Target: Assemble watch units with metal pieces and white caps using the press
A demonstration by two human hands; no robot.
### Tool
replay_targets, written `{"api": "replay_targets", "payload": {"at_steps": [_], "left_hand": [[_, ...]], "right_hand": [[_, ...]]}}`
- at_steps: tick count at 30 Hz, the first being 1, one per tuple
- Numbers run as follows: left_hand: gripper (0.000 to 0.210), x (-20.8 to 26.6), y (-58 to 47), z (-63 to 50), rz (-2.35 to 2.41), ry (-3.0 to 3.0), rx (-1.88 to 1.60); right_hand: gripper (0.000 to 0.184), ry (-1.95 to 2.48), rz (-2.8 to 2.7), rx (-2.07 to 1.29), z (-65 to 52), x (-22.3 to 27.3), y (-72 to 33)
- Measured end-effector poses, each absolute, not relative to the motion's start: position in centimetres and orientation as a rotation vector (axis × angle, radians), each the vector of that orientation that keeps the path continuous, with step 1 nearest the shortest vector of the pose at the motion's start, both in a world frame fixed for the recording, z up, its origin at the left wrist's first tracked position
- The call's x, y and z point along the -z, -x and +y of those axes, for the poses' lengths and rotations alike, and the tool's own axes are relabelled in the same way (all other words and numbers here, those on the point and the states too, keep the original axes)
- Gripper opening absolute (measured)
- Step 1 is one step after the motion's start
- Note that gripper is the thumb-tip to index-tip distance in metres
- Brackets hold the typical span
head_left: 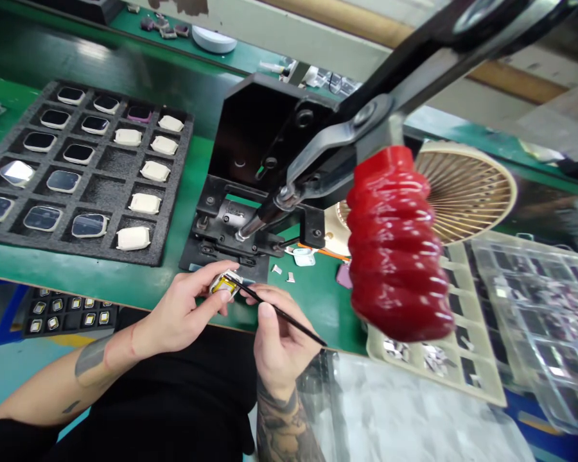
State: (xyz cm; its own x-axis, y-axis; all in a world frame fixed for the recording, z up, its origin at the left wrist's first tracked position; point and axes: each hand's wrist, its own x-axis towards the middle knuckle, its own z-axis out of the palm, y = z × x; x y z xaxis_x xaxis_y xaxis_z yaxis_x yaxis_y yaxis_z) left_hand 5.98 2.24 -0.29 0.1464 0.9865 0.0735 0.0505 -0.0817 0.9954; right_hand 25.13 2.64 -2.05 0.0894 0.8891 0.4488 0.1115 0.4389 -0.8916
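Between the thumb and fingers of my left hand [192, 308] is a small watch case [225, 284], pale at the rim with yellow inside. My right hand [282, 333] grips a thin black stick-like tool [293, 319], perhaps tweezers, slanting up to the left. Its tip reaches the case's inside; whether it touches cannot be made out. Both hands are at the bench's front edge, just before a black metal press fixture [241, 234]. Small pale metal parts [290, 277] lie on the green bench right of the fixture.
A dark foam tray [110, 183] with watch cases stands at left; a second tray [72, 314] sits lower. The press's red handle [397, 244] hangs close over the right side. Behind it is a round fan [462, 192]. Compartment boxes [491, 378] with small parts stand at right.
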Motion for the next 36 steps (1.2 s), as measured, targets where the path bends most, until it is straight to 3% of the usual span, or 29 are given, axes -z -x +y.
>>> {"api": "replay_targets", "payload": {"at_steps": [5,13,22,25,30,31,33,36], "left_hand": [[0.045,0.4,-6.1,2.3,1.101,-1.353,-1.186],[0.049,0.5,-6.7,2.3,1.022,-1.035,-1.222],[0.042,0.6,-5.8,2.3,0.842,-1.005,-1.301],[0.033,0.7,-5.5,2.8,0.86,-0.829,-1.304],[0.039,0.6,-5.2,2.7,0.913,-0.786,-1.278],[0.041,0.5,-5.2,2.6,0.949,-0.818,-1.262],[0.04,0.3,-5.2,2.2,1.031,-0.926,-1.189],[0.032,0.4,-5.2,1.9,1.094,-1.14,-1.032]], "right_hand": [[0.025,0.776,-1.543,-0.897,1.6,0.2,-26.0],[0.03,0.921,-1.435,-0.541,1.8,0.9,-26.8],[0.027,0.827,-1.389,-0.728,1.5,1.1,-26.0],[0.026,0.717,-1.404,-0.856,1.2,0.1,-26.5],[0.015,0.578,-1.368,-0.981,1.6,-3.4,-30.7],[0.011,0.561,-1.355,-0.952,1.9,-4.1,-32.3],[0.025,0.623,-1.338,-0.773,2.9,-5.3,-35.9],[0.035,0.992,-1.161,-0.146,4.6,-6.0,-40.8]]}}
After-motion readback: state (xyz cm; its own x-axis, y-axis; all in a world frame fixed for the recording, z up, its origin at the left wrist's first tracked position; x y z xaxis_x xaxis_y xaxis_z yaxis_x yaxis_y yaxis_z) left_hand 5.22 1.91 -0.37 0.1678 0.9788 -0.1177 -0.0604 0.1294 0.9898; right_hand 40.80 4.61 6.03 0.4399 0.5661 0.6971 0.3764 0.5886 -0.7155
